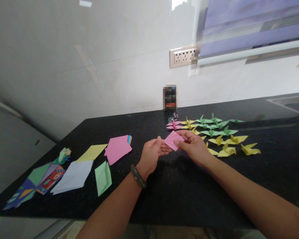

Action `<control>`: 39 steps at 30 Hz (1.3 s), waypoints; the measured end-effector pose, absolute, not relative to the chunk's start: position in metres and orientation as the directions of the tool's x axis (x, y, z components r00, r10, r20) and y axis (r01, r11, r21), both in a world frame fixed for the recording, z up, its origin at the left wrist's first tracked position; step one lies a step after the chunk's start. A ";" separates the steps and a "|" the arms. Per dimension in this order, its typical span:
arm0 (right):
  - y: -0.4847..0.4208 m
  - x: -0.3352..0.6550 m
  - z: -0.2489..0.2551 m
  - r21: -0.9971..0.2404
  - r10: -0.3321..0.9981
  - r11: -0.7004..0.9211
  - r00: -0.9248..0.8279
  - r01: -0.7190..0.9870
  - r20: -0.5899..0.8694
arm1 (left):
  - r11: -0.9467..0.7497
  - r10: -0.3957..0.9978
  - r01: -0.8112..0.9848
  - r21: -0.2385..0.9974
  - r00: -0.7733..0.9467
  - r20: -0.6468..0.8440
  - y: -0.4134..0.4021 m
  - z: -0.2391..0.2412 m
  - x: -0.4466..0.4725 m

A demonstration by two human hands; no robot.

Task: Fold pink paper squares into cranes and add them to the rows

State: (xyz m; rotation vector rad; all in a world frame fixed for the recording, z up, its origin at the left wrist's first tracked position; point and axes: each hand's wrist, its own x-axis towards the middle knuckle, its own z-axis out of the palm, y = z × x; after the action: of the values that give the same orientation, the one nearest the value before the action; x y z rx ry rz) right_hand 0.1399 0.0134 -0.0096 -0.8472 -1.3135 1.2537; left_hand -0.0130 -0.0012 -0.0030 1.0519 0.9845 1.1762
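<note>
A folded pink paper square (pixel 173 139), turned on its corner with crease lines showing, is held above the dark counter. My right hand (pixel 193 146) pinches its right side, thumb on top and fingers behind. Against the paper's left corner rests my left hand (pixel 153 152), palm up, its fingers stretched out flat and its thumb raised beside the paper. Just behind my hands stand folded paper cranes: pink cranes (pixel 174 125), yellow cranes (pixel 226 151) and green cranes (pixel 211 124), several in rows. Part of the nearest yellow ones is hidden by my right hand.
Left of my hands lie a pink paper stack (pixel 118 149), a folded green paper (pixel 103 178), yellow paper (pixel 92 152), white sheets (pixel 73 177) and a colourful printed packet (pixel 33 186). A blurred-out upright object (pixel 170 98) leans at the wall below a socket panel (pixel 183 56).
</note>
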 end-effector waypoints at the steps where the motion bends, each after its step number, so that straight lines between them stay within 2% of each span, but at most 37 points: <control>1: 0.013 0.140 -0.009 -0.965 0.962 0.190 -0.164 -0.178 0.220 | 0.061 0.992 -0.199 0.978 0.117 -0.038 -0.001 -0.003 -0.013; 6: 0.010 0.138 -0.009 -0.976 0.961 0.169 -0.199 -0.134 0.194 | -0.069 0.997 -0.031 0.997 0.036 0.070 0.000 -0.004 -0.014; 13: 0.005 0.136 -0.007 -0.989 0.968 0.090 -0.244 0.115 0.060 | -0.151 0.987 0.093 0.984 0.071 0.145 -0.005 -0.004 -0.013; 18: 0.005 0.136 -0.006 -0.989 0.966 0.101 -0.247 0.109 0.072 | -0.222 0.975 0.129 0.966 0.058 0.216 -0.004 -0.004 -0.013; 22: 0.006 0.140 -0.005 -0.990 0.932 0.109 -0.356 0.095 0.068 | -0.208 0.978 0.125 0.970 0.039 0.204 -0.002 -0.001 -0.015; 24: 0.007 0.142 -0.005 -0.979 0.927 0.161 -0.360 0.122 0.108 | -0.197 0.980 0.132 0.971 0.046 0.193 -0.003 0.001 -0.015; 29: 0.006 0.143 -0.004 -0.952 0.954 0.227 -0.243 0.208 0.174 | -0.164 0.984 0.110 0.980 0.092 0.155 -0.005 0.004 -0.015; 32: 0.006 0.143 -0.003 -0.915 0.942 0.308 -0.214 0.260 0.257 | -0.154 0.987 0.065 0.986 0.046 0.151 -0.002 0.000 -0.015; 34: 0.006 0.144 -0.003 -0.842 0.896 0.443 -0.180 0.308 0.406 | -0.102 0.994 0.024 0.994 -0.028 0.103 0.000 -0.002 -0.015; 36: 0.006 0.146 -0.003 -0.719 0.803 0.588 -0.157 0.371 0.575 | -0.003 0.998 -0.040 0.999 -0.057 0.001 0.001 -0.003 -0.015; 39: 0.006 0.148 -0.006 -0.538 0.663 0.724 -0.223 0.431 0.714 | 0.183 0.981 -0.172 0.968 0.093 -0.169 0.000 -0.001 -0.015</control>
State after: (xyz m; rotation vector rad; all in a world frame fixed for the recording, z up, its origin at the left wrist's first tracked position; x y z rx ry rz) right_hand 0.1476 0.0063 -0.0058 -0.8505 -1.8600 0.2718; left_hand -0.0146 0.0005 -0.0013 0.9849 1.1005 1.1039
